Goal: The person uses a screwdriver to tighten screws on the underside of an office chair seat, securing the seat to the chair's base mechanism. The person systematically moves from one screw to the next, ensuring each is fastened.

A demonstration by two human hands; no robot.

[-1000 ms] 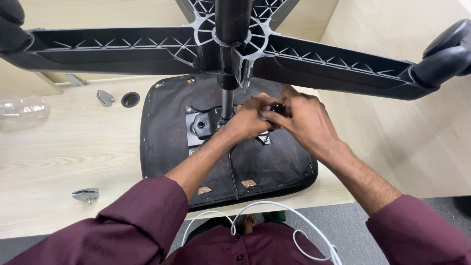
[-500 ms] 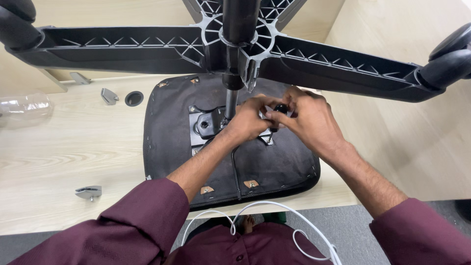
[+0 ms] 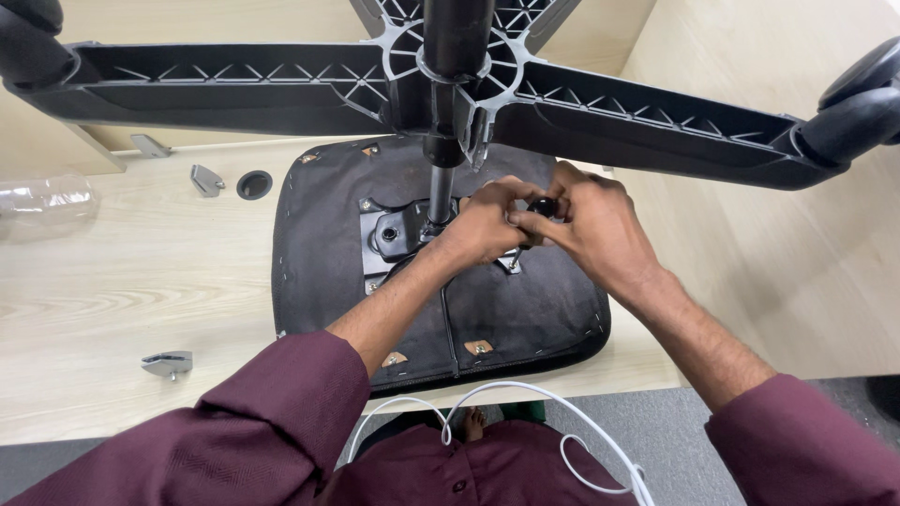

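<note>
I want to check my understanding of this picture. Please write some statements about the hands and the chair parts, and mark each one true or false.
1. The chair seat lies upside down on the wooden desk. True.
2. Both hands meet at a small black knob by the metal plate. True.
3. The left hand rests flat on the desk, away from the seat. False: it is over the seat, touching the right hand.
4. The star-shaped base lies on the floor. False: it stands up above the seat on its column.
5. A metal bracket lies on the desk left of the seat. True.
</note>
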